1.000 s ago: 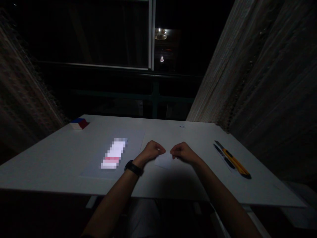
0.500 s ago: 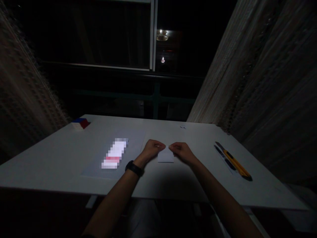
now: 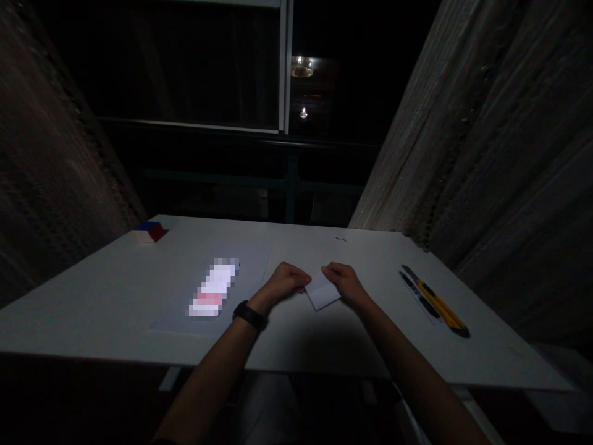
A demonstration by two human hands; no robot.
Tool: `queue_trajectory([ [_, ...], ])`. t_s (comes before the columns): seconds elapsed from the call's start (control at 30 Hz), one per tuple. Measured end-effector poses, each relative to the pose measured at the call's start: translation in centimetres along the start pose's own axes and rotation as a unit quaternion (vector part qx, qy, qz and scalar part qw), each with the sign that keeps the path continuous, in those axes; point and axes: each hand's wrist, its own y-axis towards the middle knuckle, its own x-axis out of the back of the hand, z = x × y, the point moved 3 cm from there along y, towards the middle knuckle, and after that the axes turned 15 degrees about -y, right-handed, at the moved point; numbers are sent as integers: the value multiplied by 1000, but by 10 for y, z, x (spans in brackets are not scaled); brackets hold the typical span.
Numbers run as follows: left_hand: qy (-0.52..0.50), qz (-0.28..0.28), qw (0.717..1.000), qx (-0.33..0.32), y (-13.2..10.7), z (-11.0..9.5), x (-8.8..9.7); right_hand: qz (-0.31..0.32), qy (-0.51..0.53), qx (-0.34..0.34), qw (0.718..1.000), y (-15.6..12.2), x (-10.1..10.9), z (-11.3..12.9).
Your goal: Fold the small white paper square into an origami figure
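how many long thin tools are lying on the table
2, side by side near the right edge of the table: a yellow-handled cutter and a dark pen-like tool just left of it. In this dim light, others could be hidden.

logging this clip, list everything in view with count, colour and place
table: 1, white, lower view
small paper: 1, white, between both hands
large sheet: 1, pale, left of hands
cube: 1, blue and red, far left corner
utility knife: 1, yellow and black, table's right
pen: 1, dark, beside the knife
curtains: 2, grey, left and right
window: 1, dark, behind table
watch: 1, black, left wrist
left hand: 1, closed on the paper
right hand: 1, pinching the paper
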Motion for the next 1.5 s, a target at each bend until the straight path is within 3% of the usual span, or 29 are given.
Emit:
queue_trajectory([
  [0.3,-32,-7,999,-10,3,4,4,-39,53,-26,998,8,11,-15],
  [0.47,-129,-62,990,-2,7,6,8,-196,44,-43,979,12,25,-27],
  [0.53,-138,-58,989,5,7,8,5,-214,10,-46,976,10,24,-25],
  [0.7,-113,-61,992,0,10,14,0,-136,49,-23,989,2,2,-4],
  [0.83,-127,-128,983,-19,9,11,6,-16,143,-60,988,-1,-12,0],
  [0.9,-137,-118,983,-16,8,8,6,18,169,-76,982,-2,-13,-2],
  [1.07,-170,-63,983,3,4,6,3,49,222,-100,969,-4,-10,-2],
  [1.27,-212,-63,975,21,5,8,8,72,275,-136,949,-5,-8,-3],
  [1.5,-245,-65,967,12,4,5,9,73,270,-101,955,-5,-6,-3],
])
